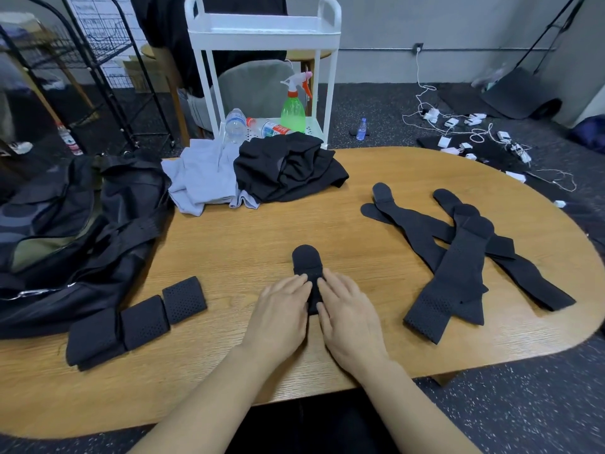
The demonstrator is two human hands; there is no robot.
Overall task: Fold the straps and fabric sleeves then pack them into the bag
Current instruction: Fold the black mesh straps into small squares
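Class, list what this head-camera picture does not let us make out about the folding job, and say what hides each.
- Strap being folded: its near part lies under the left hand and right hand.
- Bag: cut off by the left edge; its inside is too dark to read.
- Heap of unfolded straps: they overlap, so the count is unclear.
- Bottle labels on the white cart: too small.

Both hands [281,314] [348,317] flat on folded strap [307,262], table [262,224].

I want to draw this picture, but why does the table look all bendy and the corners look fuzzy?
In the head view, the wide lens bows the wooden table edge and tilts the white cart; the floor corners smear with blur; both hands and the black strap stay fairly sharp; light is soft, shadows faint.
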